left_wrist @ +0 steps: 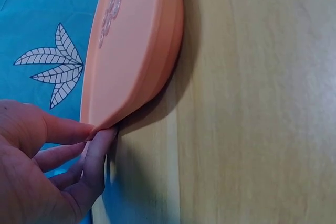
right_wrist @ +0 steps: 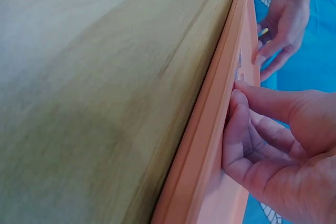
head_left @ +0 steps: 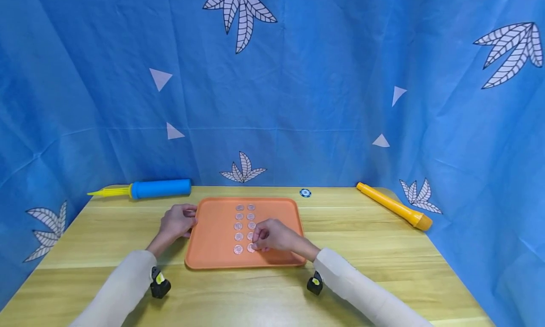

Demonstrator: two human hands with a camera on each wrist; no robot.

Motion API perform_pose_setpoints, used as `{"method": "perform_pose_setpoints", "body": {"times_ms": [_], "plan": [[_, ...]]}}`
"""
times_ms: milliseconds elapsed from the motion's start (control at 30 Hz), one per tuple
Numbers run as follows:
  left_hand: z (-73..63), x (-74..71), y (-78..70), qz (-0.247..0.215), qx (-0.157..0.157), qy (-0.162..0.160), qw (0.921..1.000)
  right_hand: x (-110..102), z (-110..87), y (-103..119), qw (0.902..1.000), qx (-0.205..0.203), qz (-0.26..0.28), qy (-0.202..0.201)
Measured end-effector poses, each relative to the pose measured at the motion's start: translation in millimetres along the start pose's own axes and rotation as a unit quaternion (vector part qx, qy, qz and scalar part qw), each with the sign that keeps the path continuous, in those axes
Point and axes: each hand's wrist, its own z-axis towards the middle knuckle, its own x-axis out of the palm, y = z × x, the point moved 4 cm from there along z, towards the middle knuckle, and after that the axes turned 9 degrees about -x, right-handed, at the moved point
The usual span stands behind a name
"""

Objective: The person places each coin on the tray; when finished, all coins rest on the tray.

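An orange tray [head_left: 217, 260] lies on the table with several round silvery coins in two columns. My left hand [head_left: 176, 221] pinches the tray's left rim between thumb and fingers; the left wrist view shows this grip at the tray's rounded corner. Over the tray, my right hand [head_left: 274, 236] has thumb and index finger brought together at the nearest coin [head_left: 250, 248] of the right column. In the right wrist view those fingertips [right_wrist: 239, 97] meet low over the tray, and they mostly hide that coin. The nearest coin [head_left: 238, 249] of the left column lies beside it.
A blue pump [head_left: 161, 188] with a yellow nozzle lies at the back left. Behind the tray is a blue-and-white poker chip [head_left: 305, 193]. An orange-yellow stick with a wider end [head_left: 393, 205] lies at the back right. A blue curtain [head_left: 272, 104] hangs behind the table.
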Motion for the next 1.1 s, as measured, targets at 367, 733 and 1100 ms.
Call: {"method": "perform_pose_setpoints", "body": {"times_ms": [367,733,1100], "plan": [[0.1,2.9,0.4,-0.037,-0.023,0.029,0.9986,-4,-6.6,-3,0.9998,-0.016,0.009,0.012],[5.3,5.9,-2.6,-0.039,-0.014,0.034,0.9986,-21,-16.2,-9,0.9993,-0.035,-0.008,0.011],[-3.3,0.0,-3.3,-0.021,0.040,0.014,0.9989,-76,-35.0,-12,0.9944,-0.062,-0.080,-0.029]]}}
